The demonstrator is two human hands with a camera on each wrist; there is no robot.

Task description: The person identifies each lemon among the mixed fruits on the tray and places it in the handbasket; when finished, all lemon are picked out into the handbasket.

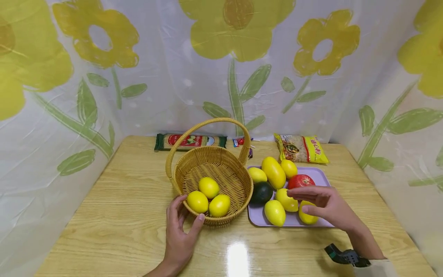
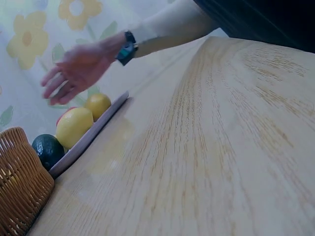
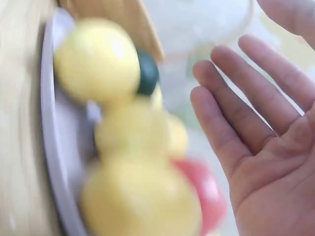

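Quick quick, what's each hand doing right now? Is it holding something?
Left hand: holding the basket at its rim.
Right hand: open, holding nothing, above the fruit on the purple tray.

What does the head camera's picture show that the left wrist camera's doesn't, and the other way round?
Only the head view: the left grip, a bare hand touching the basket, plus the basket's handle, a green-ended packet and a yellow bag.

Only the left wrist view: dark clothing at upper right.

Both: the right grip, wearing a wristband, above a lilac tray holding a dark green fruit and yellow fruit; part of the basket; the table; the flowered backdrop.
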